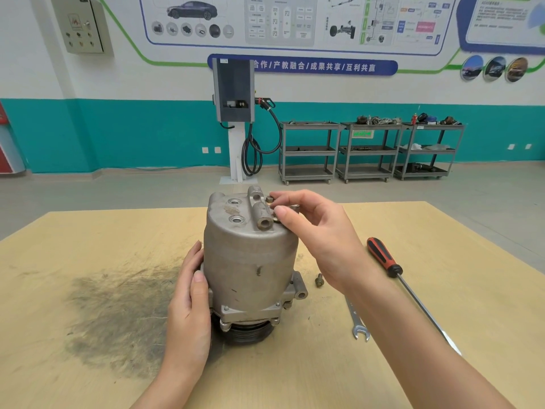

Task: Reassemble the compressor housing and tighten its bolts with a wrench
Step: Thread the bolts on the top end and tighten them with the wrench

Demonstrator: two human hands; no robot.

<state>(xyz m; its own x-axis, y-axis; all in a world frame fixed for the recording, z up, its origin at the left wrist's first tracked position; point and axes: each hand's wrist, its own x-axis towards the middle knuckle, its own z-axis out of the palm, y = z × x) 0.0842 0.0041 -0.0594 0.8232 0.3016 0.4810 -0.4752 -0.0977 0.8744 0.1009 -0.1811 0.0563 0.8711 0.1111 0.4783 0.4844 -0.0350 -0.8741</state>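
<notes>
The grey metal compressor housing [250, 261] stands upright on its black pulley at the middle of the wooden table [88, 231]. My left hand [188, 302] holds its lower left side, with the thumb lying against the casing. My right hand [312, 222] reaches over the top and pinches a bolt [275, 208] on the top face between thumb and fingers. Another bolt head [269, 199] sits just behind it. A loose bolt [319, 280] lies on the table right of the housing. An open-end wrench [358, 323] lies further right, partly hidden under my right forearm.
A long screwdriver with a red and black handle [383, 256] lies on the table at the right. A dark grease smear [118, 314] covers the table at the left. Behind the table are a charging post [234, 93] and grey shelf carts [368, 149].
</notes>
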